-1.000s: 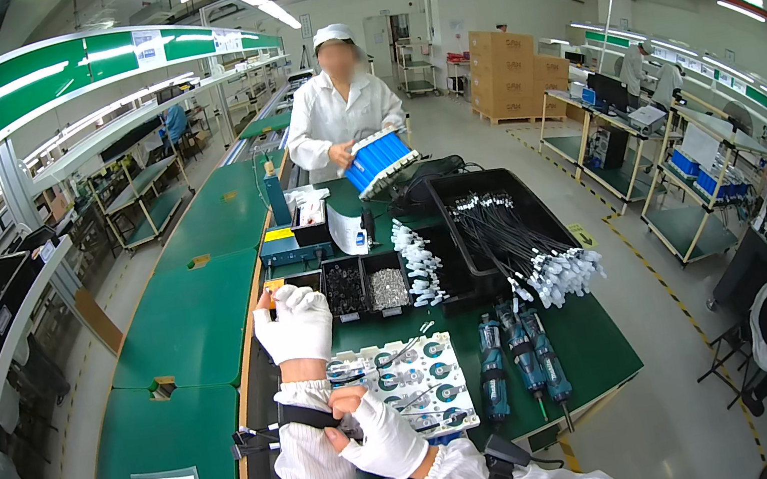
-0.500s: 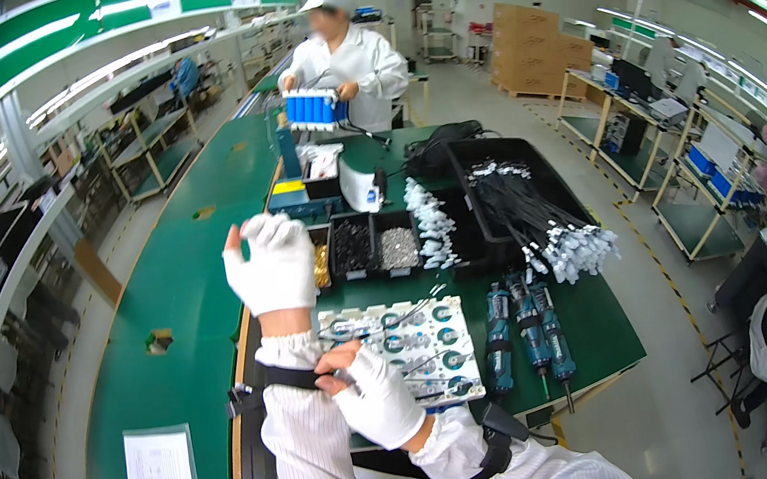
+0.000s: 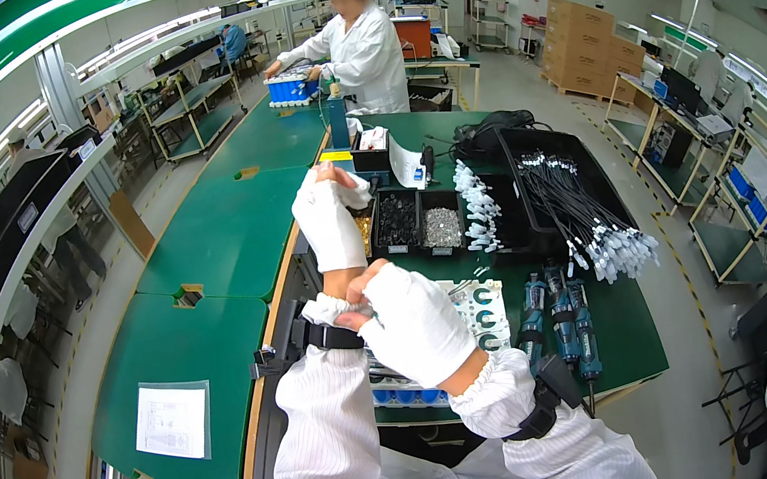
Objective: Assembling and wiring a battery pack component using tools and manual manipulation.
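Observation:
My left hand (image 3: pixel 330 223), in a white glove, is raised over the green bench with its fingers curled in and nothing in it. My right hand (image 3: pixel 415 323), also gloved, pinches the cuff of the left glove (image 3: pixel 332 307) at the wrist. A black wrist strap (image 3: pixel 324 336) wraps the white sleeve just below that cuff. A second black strap (image 3: pixel 540 403) sits on my right forearm. Under my hands lies a tray of round parts (image 3: pixel 483 309), partly hidden by the right hand.
Black bins of small parts (image 3: pixel 421 223) stand behind my left hand, beside white connectors (image 3: pixel 478 208) and a black tray of cables (image 3: pixel 583 216). Blue electric screwdrivers (image 3: pixel 560 322) lie at the right. A co-worker (image 3: pixel 361 45) stands at the far end by a blue tray (image 3: pixel 292 87). A paper sheet (image 3: pixel 171 422) lies at the left.
My left hand's fingers have curled in from spread. My right hand stays at the left wrist, now on the glove cuff. The co-worker has lowered the blue tray to the bench.

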`<action>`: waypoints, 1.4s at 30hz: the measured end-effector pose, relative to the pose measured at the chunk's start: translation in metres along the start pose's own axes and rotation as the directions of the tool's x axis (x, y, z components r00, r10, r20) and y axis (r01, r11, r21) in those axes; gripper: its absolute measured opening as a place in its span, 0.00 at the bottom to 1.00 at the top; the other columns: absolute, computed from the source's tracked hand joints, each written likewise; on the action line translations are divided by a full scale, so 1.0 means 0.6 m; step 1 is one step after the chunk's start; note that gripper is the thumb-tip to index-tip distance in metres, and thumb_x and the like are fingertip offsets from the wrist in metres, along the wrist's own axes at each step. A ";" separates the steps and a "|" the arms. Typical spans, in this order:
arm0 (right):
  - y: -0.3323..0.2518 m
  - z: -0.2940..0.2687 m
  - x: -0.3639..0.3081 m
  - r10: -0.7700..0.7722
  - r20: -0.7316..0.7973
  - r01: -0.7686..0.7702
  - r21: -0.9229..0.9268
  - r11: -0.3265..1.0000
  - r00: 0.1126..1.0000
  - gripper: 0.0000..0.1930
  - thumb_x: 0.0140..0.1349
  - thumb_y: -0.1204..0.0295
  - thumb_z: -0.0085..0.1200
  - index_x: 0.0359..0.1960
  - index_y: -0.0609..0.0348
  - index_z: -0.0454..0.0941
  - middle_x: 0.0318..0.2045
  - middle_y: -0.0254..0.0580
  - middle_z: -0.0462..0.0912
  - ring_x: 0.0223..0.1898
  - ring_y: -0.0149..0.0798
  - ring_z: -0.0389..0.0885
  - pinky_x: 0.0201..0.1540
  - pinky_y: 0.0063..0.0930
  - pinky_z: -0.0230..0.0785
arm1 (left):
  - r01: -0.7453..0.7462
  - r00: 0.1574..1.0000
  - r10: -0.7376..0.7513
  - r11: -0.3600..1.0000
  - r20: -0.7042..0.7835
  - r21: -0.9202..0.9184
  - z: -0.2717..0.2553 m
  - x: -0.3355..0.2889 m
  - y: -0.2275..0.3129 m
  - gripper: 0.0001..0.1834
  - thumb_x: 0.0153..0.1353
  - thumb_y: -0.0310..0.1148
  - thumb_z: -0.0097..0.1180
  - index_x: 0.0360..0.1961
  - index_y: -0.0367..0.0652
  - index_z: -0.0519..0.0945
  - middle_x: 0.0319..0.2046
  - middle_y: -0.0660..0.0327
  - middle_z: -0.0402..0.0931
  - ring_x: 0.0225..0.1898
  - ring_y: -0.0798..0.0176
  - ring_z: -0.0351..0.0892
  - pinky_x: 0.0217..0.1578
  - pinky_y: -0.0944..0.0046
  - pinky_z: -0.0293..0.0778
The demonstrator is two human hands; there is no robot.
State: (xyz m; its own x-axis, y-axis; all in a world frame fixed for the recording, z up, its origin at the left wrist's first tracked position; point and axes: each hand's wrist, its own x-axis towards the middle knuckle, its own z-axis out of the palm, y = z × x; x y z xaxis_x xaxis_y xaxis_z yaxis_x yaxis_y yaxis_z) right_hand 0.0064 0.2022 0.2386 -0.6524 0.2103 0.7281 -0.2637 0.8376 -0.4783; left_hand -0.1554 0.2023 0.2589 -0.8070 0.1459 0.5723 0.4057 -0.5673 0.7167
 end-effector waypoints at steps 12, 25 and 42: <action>0.054 0.013 0.012 -0.130 -0.206 0.069 -0.280 0.957 0.970 0.08 0.55 0.73 0.67 0.32 0.55 0.77 0.31 0.41 0.80 0.31 0.50 0.77 0.35 0.44 0.68 | -0.052 0.912 -0.235 0.745 0.335 0.665 0.006 -0.041 -0.040 0.19 0.73 0.45 0.53 0.33 0.40 0.81 0.25 0.59 0.83 0.24 0.65 0.80 0.28 0.63 0.73; 0.058 0.051 -0.023 -0.044 -0.100 0.026 -0.179 0.983 0.994 0.06 0.60 0.73 0.62 0.34 0.57 0.77 0.34 0.44 0.78 0.35 0.53 0.78 0.39 0.46 0.70 | 0.769 0.343 -0.836 0.512 0.429 0.384 -0.042 -0.025 -0.103 0.27 0.77 0.55 0.41 0.36 0.42 0.78 0.29 0.56 0.83 0.26 0.58 0.79 0.32 0.58 0.77; 0.029 0.052 -0.050 0.322 0.174 -0.364 0.356 0.861 0.931 0.23 0.54 0.61 0.75 0.43 0.59 0.76 0.39 0.43 0.78 0.40 0.40 0.79 0.45 0.35 0.72 | 0.437 0.723 -0.547 -0.113 0.423 -0.893 -0.053 0.036 -0.068 0.12 0.71 0.39 0.46 0.33 0.46 0.75 0.19 0.69 0.68 0.22 0.66 0.69 0.27 0.63 0.70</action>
State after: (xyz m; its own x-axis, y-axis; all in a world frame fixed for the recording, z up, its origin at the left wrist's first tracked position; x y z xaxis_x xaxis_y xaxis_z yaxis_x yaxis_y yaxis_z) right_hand -0.0008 0.1949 0.1930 -0.8155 0.3782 0.4381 -0.2419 0.4649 -0.8517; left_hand -0.2029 0.2028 0.2293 -0.6236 0.7583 0.1901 -0.7812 -0.5956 -0.1870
